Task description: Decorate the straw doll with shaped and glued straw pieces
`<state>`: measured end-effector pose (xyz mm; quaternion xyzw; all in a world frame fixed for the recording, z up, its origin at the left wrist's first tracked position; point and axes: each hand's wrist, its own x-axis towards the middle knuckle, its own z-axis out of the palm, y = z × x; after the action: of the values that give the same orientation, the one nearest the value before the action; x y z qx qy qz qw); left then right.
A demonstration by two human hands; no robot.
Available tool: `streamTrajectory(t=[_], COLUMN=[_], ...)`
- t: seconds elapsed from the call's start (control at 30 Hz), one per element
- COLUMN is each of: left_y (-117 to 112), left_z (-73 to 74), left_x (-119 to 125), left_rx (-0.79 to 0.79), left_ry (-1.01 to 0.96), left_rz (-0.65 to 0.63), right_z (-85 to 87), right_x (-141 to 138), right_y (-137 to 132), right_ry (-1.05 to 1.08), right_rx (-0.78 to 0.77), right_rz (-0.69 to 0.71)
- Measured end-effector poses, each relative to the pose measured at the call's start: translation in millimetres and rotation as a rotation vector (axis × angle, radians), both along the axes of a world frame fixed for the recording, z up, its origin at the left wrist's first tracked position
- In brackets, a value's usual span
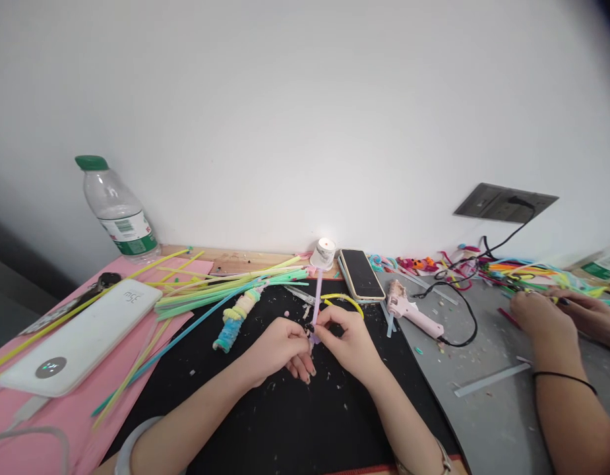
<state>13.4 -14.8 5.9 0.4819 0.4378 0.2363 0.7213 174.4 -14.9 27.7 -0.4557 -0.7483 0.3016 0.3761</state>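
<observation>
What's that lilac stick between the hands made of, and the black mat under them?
Lilac stick: probably a chenille stem or a plastic straw, matte, too blurred to see any fuzz; left hand and right hand pinch it. Black mat: looks like matte felt or foam, no glare.

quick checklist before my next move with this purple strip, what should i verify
1. Grip: left hand and right hand both pinch the lower end of the purple strip. ok
2. Flame: the strip's far end lies close to the lit candle. not ok
3. Scissors lie on the black mat just beyond the hands. ok
4. Glue gun lies to the right, apart from both hands. ok
5. Glue gun hot or cold: cannot tell
6. Co-worker's hands are far to the right, apart. ok
</observation>
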Motion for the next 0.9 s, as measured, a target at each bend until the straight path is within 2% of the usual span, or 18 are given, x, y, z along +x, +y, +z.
streamTrajectory(t=[0.27,0.5,0.77,0.9], left_y=[2.8,4.0,6.2,6.6], left_z=[10.9,10.2,4.7,6.1], left_x=[-1.0,-3.4,-4.4,-5.5], left_rx=[0.003,0.019,0.007,-0.071], left_ry=[-0.077,-0.286,-0.545,-0.634], left_rz=[0.265,0.406,0.449,0.418], right_z=[1.1,-2.1,-8.9,-13.5], right_x=[-3.7,-6.4,-6.0,-4.0], right_y=[-0.5,0.7,2.4,5.6], right_ry=[0.095,0.094,0.196,0.319], right_rx=[0.217,0.261,0.105,-0.062], right_rz=[-0.016,-0.121,-0.150,-0.174])
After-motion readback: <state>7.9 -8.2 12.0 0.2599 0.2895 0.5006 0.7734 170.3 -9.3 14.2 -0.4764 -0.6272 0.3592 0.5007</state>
